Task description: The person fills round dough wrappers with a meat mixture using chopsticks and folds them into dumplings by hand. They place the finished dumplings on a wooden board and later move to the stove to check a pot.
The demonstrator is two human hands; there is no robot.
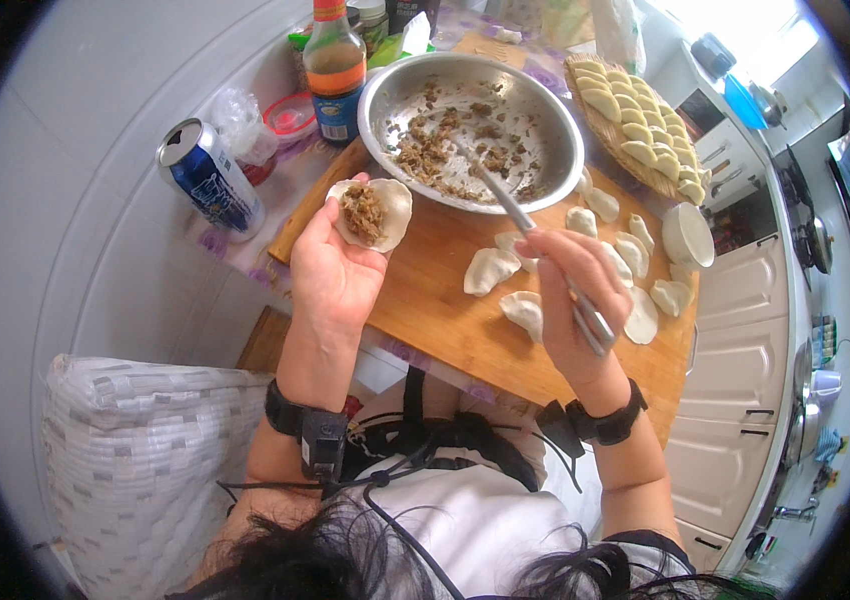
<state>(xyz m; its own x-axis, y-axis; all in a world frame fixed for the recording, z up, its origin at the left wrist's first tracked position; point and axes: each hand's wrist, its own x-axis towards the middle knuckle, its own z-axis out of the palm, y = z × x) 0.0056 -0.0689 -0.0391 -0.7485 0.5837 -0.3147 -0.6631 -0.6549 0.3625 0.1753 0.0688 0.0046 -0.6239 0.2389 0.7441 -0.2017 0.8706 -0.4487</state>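
Observation:
On the palm and fingers of my left hand (342, 277) rests a round dough wrapper (396, 212), with a mound of brown minced filling (362, 215) on it. My right hand (582, 292) grips a pair of grey chopsticks (503, 196), whose tips reach into a steel bowl (578, 161). Bits of filling (425, 154) cling to the bottom and sides of the bowl. Folded dumplings (491, 271) lie on the wooden board (440, 322) around my right hand, which hides part of them. One flat wrapper (642, 316) lies at that hand's right.
A woven tray (582, 112) bears rows of dumplings (639, 112) at the back right. A small white bowl (687, 236) stands at the board's right edge. On the left are a blue can (211, 180), a sauce bottle (335, 82) and a red-rimmed lid (291, 116).

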